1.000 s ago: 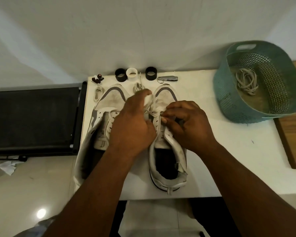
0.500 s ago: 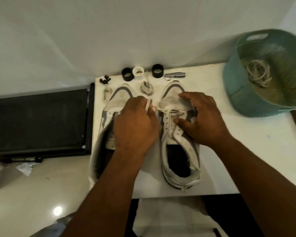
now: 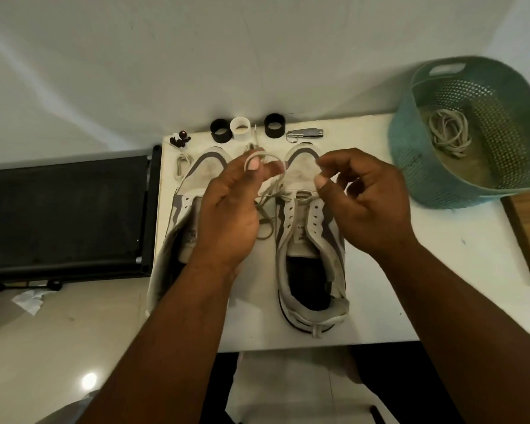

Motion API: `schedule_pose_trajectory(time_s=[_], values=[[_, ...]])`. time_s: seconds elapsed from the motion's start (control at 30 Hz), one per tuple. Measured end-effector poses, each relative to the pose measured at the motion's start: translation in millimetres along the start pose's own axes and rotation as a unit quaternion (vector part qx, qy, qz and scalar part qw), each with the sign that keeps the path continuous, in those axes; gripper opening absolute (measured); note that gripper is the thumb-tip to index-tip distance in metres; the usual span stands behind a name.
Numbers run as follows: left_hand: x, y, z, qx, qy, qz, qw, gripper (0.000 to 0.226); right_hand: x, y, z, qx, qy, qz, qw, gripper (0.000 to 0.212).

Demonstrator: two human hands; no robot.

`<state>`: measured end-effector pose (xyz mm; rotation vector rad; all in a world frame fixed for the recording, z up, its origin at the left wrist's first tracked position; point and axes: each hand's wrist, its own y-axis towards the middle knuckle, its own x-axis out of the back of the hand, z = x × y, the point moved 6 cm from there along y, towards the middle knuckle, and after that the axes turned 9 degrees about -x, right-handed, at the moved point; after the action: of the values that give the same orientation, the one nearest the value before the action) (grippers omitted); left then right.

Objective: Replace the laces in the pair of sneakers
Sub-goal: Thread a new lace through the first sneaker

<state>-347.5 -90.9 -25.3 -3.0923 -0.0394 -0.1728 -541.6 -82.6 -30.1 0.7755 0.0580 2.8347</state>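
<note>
Two white-and-grey sneakers stand side by side on the white table (image 3: 395,270), toes pointing away from me. The right sneaker (image 3: 312,240) has a pale lace (image 3: 268,194) through its lowest eyelets only. My left hand (image 3: 227,209) is raised over the left sneaker (image 3: 190,185) and hides most of it; it holds a loop of that lace around its fingertips. My right hand (image 3: 364,203) hovers above the right sneaker's toe, thumb and forefinger pinching the lace's other end.
A teal perforated basket (image 3: 410,154) at the back right holds a bundle of old laces (image 3: 450,133). Along the table's far edge lie two black rings (image 3: 219,130), a white ring (image 3: 240,127), a nail clipper (image 3: 305,134) and a clip (image 3: 181,165). A black machine (image 3: 65,215) adjoins the table's left edge.
Both hands have lifted off the right sneaker. The left hand has drawn the lace up into a loop; the right hand has risen from the eyelets with the other end.
</note>
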Motion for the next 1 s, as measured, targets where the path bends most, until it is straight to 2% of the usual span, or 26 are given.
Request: schedule_pose_trajectory(time_s=[0.13,0.2,0.27,0.33,0.43,0.47,0.53,0.63,0.7,0.77,0.8,0.87,0.93,1.0], values=[[-22,-10,0,0.055,-0.124,0.107,0.985,0.038,-19,-11,31,0.072,0.039,0.102,0.991,0.022],[-28,-10,0,0.065,-0.127,0.131,0.981,0.037,-26,-11,25,0.048,0.038,0.128,0.990,0.027],[-32,-9,0,0.057,-0.128,0.134,0.981,0.036,-31,-9,21,0.020,0.073,0.162,0.984,0.023],[-26,-4,-2,0.012,-0.090,0.083,0.992,0.033,-27,-5,20,0.013,0.126,0.172,0.977,0.017],[-10,2,-6,-0.053,-0.008,-0.005,0.999,0.032,-8,4,15,-0.021,0.135,0.143,0.980,0.018],[-8,3,-7,-0.059,-0.001,0.001,0.998,0.036,-3,6,12,-0.040,0.132,0.134,0.981,0.019],[-8,5,-3,-0.041,-0.009,0.072,0.996,0.043,2,9,4,-0.068,0.117,0.100,0.986,0.022],[-18,-1,-1,0.009,-0.133,0.185,0.974,0.041,1,10,-1,-0.060,0.060,0.044,0.995,0.019],[-23,-3,-2,0.024,-0.261,0.190,0.946,0.040,0,9,-2,-0.057,0.033,0.020,0.998,0.028],[-26,-2,-1,0.022,-0.347,0.162,0.923,0.038,10,7,2,-0.062,0.067,-0.041,0.995,0.018],[-26,-1,1,0.013,-0.355,0.141,0.924,0.038,13,6,5,-0.057,0.088,-0.054,0.993,0.010],[-30,1,3,-0.004,-0.317,0.123,0.941,0.040,5,5,12,-0.035,0.124,0.017,0.992,0.003],[-37,-1,1,-0.013,-0.257,0.144,0.956,0.041,-14,-2,17,-0.022,0.174,0.128,0.976,0.014],[-43,-3,3,-0.016,-0.195,0.169,0.966,0.038,-22,-6,19,-0.019,0.198,0.168,0.965,0.018]])
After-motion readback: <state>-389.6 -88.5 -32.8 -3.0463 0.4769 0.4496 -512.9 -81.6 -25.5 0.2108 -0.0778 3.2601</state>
